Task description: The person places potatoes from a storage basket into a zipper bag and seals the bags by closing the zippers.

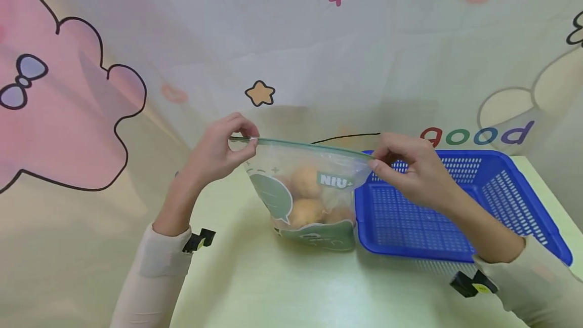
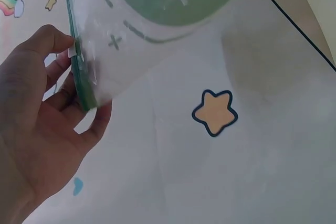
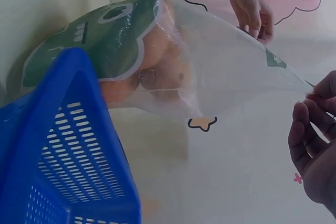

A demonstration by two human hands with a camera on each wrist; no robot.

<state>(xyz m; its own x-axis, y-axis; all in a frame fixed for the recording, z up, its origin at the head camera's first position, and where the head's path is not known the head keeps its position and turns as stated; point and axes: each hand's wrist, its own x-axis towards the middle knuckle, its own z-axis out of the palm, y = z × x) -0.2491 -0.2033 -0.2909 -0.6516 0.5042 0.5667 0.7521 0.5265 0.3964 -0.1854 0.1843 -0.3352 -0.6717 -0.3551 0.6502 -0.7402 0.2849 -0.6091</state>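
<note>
A clear zip bag [image 1: 268, 158] with green print and the letters NIU stands upright on the table. Several round orange-brown fruits [image 1: 306, 211] lie inside it; their exact kind is blurred by the plastic. My left hand [image 1: 218, 151] pinches the left end of the green zip strip between thumb and fingers, as the left wrist view also shows on the strip [image 2: 79, 72]. At the strip's other end, my right hand [image 1: 412, 168] pinches the corner. Between both hands the top edge is stretched nearly straight.
Right of the bag, close against it, stands a blue plastic basket [image 1: 373, 247] with slotted walls. The pale green table [image 1: 282, 287] reaches toward me. Behind hangs a printed cloth [image 1: 291, 54] with a star and the word "good".
</note>
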